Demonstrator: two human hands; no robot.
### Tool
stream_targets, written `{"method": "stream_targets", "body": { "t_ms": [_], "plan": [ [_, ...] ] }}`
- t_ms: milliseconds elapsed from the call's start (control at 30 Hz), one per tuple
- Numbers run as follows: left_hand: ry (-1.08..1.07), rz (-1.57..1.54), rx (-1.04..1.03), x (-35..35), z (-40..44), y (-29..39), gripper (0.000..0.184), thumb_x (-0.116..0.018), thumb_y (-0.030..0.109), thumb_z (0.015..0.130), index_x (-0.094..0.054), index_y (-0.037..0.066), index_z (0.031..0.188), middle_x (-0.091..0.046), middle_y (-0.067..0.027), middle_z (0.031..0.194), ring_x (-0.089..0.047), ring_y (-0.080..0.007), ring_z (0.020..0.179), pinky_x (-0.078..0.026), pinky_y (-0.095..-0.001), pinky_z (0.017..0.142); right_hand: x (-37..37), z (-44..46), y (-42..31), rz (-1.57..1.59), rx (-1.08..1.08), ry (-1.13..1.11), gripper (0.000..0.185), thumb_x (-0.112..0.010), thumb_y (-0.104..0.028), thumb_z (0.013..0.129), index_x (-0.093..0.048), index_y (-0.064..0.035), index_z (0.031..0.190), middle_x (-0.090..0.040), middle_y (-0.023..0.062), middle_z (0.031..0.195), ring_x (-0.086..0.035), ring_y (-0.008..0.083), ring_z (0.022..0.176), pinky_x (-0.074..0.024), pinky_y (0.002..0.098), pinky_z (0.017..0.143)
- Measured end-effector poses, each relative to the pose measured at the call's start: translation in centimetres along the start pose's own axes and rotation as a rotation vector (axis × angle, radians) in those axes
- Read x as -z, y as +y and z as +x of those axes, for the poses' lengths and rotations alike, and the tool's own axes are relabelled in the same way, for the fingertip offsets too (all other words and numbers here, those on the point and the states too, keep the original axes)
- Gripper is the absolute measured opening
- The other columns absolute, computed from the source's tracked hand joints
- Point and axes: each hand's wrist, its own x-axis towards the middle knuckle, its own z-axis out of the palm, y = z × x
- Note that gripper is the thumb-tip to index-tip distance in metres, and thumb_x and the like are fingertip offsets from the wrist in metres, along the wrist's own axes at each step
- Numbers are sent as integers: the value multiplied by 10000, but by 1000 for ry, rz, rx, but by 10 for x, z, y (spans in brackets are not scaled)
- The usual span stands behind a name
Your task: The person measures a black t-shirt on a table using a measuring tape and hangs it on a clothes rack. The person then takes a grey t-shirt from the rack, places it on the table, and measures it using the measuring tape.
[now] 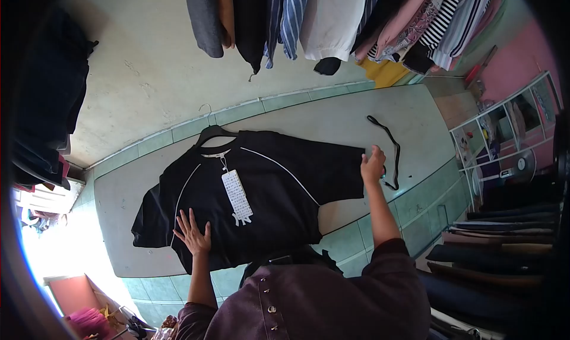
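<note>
A black T-shirt with thin white piping lies spread on a long pale board. A black hanger with a metal hook sits in its neck. A white printed tag hangs by a string from the collar over the chest, beside a white emblem. My left hand rests flat on the shirt's left side, fingers spread. At the end of the right sleeve, my right hand has its fingers bent at the hem, gripping the edge. A black cord lies just beyond that hand.
Clothes hang in a row above the board's far side. Dark garments hang at the left. A white-framed shelf stands at the right, above folded dark clothes. Green tiles surround the board.
</note>
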Motion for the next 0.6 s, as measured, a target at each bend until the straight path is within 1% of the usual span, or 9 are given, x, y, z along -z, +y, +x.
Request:
{"method": "stream_targets", "body": {
  "t_ms": [33, 67, 100, 167, 200, 300, 467, 500, 600],
  "plan": [
    [13, 9, -7, 1, 3, -2, 732, -483, 510, 752, -216, 210, 1365, -129, -81, 1434, -102, -285, 1319, -30, -558, 1019, -9, -16, -16, -63, 173, 185, 536, -584, -179, 787, -347, -1, 1234, -369, 217, 1257, -332, 379, 1178, -247, 427, 1002],
    [24, 19, -12, 1, 5, -5, 727, -480, 506, 756, -216, 209, 1365, -132, -80, 1434, -107, -286, 1319, -32, -557, 1019, -28, -29, -20, -23, 293, 227, 557, -585, -198, 785, -339, 3, 1242, -353, 228, 1270, -312, 382, 1194, -246, 435, 1000],
    [-21, -10, -3, -7, -15, 9, 727, -480, 506, 756, -216, 209, 1365, -132, -80, 1434, -107, -286, 1319, -32, -557, 1019, -19, -41, -4, -44, 416, 250, 579, -587, -217, 782, -330, 8, 1251, -337, 239, 1283, -292, 385, 1209, -246, 442, 998],
    [2, 8, -21, -3, -8, 3, 722, -471, 509, 759, -222, 204, 1364, -135, -79, 1433, -105, -286, 1319, -35, -554, 1020, -35, -68, -20, -228, 514, 67, 609, -526, -321, 818, -288, -35, 1301, -277, 226, 1335, -243, 368, 1249, -226, 452, 1010],
    [8, 11, -12, -2, -4, 2, 722, -471, 509, 759, -222, 204, 1364, -135, -79, 1433, -105, -286, 1319, -35, -554, 1020, -52, -71, -8, -396, 460, -87, 637, -455, -425, 836, -248, -92, 1338, -220, 194, 1377, -206, 356, 1271, -207, 464, 1020],
    [0, -11, -11, -2, -5, 6, 725, -468, 514, 757, -226, 197, 1363, -138, -77, 1433, -99, -280, 1321, -38, -551, 1021, -48, -48, 1, -402, 400, 11, 642, -420, -474, 837, -239, -132, 1348, -200, 170, 1392, -211, 350, 1270, -196, 461, 1028],
    [7, -26, -11, 1, -3, -1, 732, -502, 496, 750, -234, 192, 1359, -157, -71, 1429, -87, -266, 1324, -23, -539, 1027, -52, -33, 12, -397, 458, -62, 679, -436, -483, 829, -201, -131, 1360, -174, 189, 1395, -179, 355, 1281, -187, 465, 1030],
    [13, -45, -25, 3, -4, -2, 732, -519, 482, 746, -239, 192, 1357, -161, -72, 1427, -85, -265, 1325, -21, -539, 1027, -53, -34, 10, -425, 430, -89, 670, -430, -456, 841, -193, -104, 1359, -161, 192, 1399, -165, 360, 1285, -185, 470, 1029],
    [36, -82, -18, 3, -5, -2, 728, -548, 455, 737, -257, 190, 1349, -175, -81, 1422, -110, -273, 1319, -23, -544, 1025, -51, -52, -7, -380, 385, 62, 649, -383, -418, 871, -162, -48, 1357, -138, 173, 1410, -145, 343, 1297, -162, 474, 1034]
  ]
}}
